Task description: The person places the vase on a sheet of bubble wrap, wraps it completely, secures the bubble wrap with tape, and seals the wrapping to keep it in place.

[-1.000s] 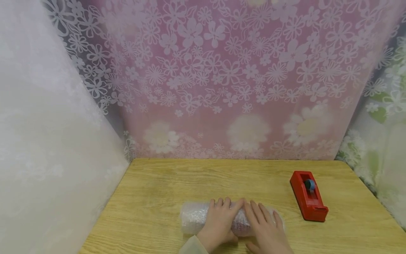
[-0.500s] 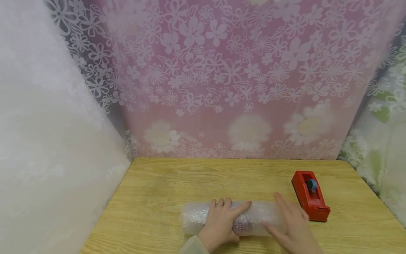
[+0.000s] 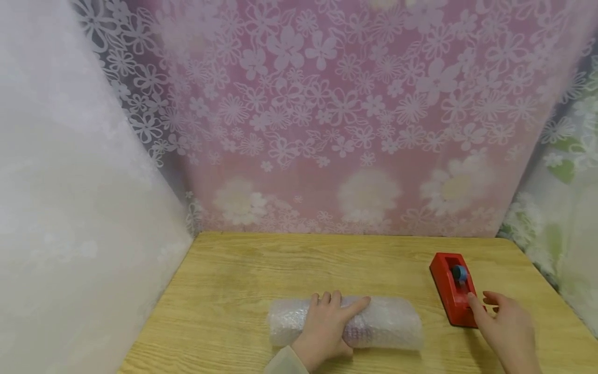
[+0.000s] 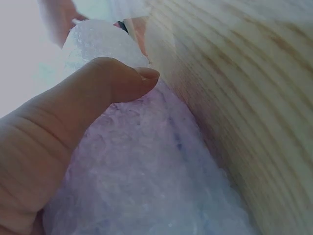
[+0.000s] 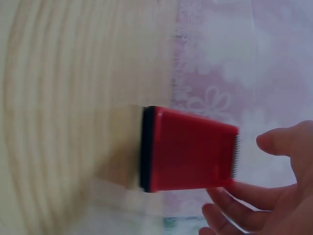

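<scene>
A cylindrical bundle in bubble wrap (image 3: pixel 390 324), with a purplish-pink patch showing through, lies crosswise near the front of the table. My left hand (image 3: pixel 324 327) grips its middle, with fingers over the far side and thumb on the near side. In the left wrist view a bent digit (image 4: pixel 112 81) presses on the bubbly plastic (image 4: pixel 142 166). At the right stands a red tape dispenser (image 3: pixel 450 288) with a small blue tape roll (image 3: pixel 460 273). My right hand (image 3: pixel 506 324) is at its near end, fingers apart and loosely bent around the toothed cutter (image 5: pixel 236 156).
The wooden tabletop (image 3: pixel 261 265) carries the bundle and the dispenser. A pink flowered curtain (image 3: pixel 299 130) hangs along the back edge, with a whitish sheet (image 3: pixel 93 208) on the left and a green-and-white flowered one (image 3: pixel 565 208) on the right.
My right hand has left the wrapped bundle and moved right to the near end of the tape dispenser. My left hand stays on the bundle, which has barely moved.
</scene>
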The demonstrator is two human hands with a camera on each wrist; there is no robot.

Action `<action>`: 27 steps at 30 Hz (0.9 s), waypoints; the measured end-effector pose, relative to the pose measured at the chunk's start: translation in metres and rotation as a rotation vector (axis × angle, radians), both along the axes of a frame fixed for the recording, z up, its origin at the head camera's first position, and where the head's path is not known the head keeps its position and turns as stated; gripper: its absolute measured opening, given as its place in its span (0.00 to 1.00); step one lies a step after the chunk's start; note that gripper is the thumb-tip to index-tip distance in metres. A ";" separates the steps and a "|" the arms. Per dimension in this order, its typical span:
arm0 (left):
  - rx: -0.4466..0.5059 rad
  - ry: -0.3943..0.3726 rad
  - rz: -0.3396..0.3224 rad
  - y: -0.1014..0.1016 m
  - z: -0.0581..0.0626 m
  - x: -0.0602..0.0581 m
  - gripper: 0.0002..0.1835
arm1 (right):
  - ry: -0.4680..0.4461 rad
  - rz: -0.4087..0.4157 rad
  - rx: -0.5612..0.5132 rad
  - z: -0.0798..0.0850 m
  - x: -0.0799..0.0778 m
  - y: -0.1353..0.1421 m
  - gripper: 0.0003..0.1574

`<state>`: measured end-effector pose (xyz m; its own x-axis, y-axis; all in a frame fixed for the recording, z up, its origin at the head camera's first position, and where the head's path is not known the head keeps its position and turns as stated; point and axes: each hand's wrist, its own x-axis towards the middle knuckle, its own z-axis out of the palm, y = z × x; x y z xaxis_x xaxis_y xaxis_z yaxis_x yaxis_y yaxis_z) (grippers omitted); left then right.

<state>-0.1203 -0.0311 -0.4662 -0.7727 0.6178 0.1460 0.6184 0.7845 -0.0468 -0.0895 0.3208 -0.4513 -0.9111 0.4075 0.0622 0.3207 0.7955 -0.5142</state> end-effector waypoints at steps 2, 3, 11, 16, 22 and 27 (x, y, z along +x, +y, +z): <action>0.003 -0.001 0.007 0.000 0.001 0.000 0.66 | -0.016 -0.006 -0.060 -0.005 -0.004 0.004 0.44; 0.003 -0.001 0.011 0.000 0.002 0.000 0.66 | -0.019 -0.014 -0.088 -0.007 -0.005 0.005 0.43; -0.016 -0.003 0.012 0.001 0.002 0.001 0.65 | -0.025 -0.016 -0.148 -0.015 -0.007 0.008 0.36; -0.004 -0.005 0.013 0.002 0.001 0.002 0.65 | -0.084 -0.050 -0.266 -0.014 -0.007 0.007 0.40; -0.002 -0.015 0.008 0.002 0.000 0.002 0.65 | -0.116 -0.118 -0.405 -0.011 -0.009 0.006 0.44; 0.000 -0.010 0.006 0.002 0.000 0.001 0.65 | -0.128 -0.146 -0.494 -0.011 -0.009 0.006 0.44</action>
